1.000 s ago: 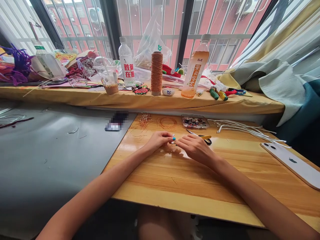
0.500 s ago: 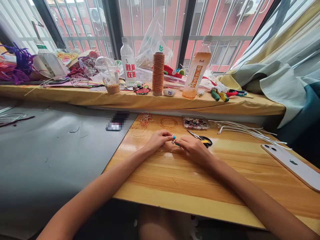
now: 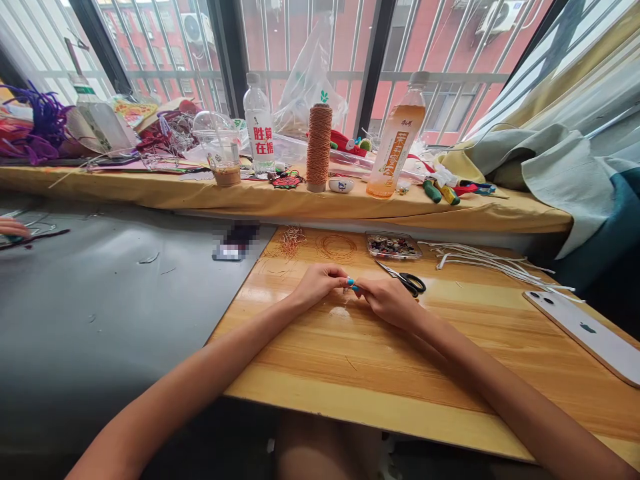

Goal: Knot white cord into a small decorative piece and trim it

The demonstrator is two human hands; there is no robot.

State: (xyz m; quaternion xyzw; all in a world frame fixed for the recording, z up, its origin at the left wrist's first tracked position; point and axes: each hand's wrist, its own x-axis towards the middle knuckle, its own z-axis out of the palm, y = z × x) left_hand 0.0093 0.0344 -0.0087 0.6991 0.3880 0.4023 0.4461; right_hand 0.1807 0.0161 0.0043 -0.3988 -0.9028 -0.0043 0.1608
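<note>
Over the middle of the wooden board (image 3: 310,353), my left hand (image 3: 323,283) and my right hand (image 3: 387,299) meet at the fingertips. Both are closed in a pinch around something small between them, too small to make out. Blue nails show at the fingertips. Black-handled scissors (image 3: 411,283) lie open just behind my right hand. Farther back are a clear box of mixed beads (image 3: 393,247), a coil of thin orange cord (image 3: 336,247) and a tangle of cord pieces (image 3: 291,242).
White strips (image 3: 493,263) and a white phone (image 3: 587,328) lie at the right. Another person's hand (image 3: 13,227) is at the far left. The ledge behind holds a brown thread spool (image 3: 319,147), an orange drink bottle (image 3: 397,140), a water bottle (image 3: 260,133) and a cup (image 3: 225,163).
My fingertips have come closer together, and the small thing is now more hidden. Another person's hand has appeared at the far left edge.
</note>
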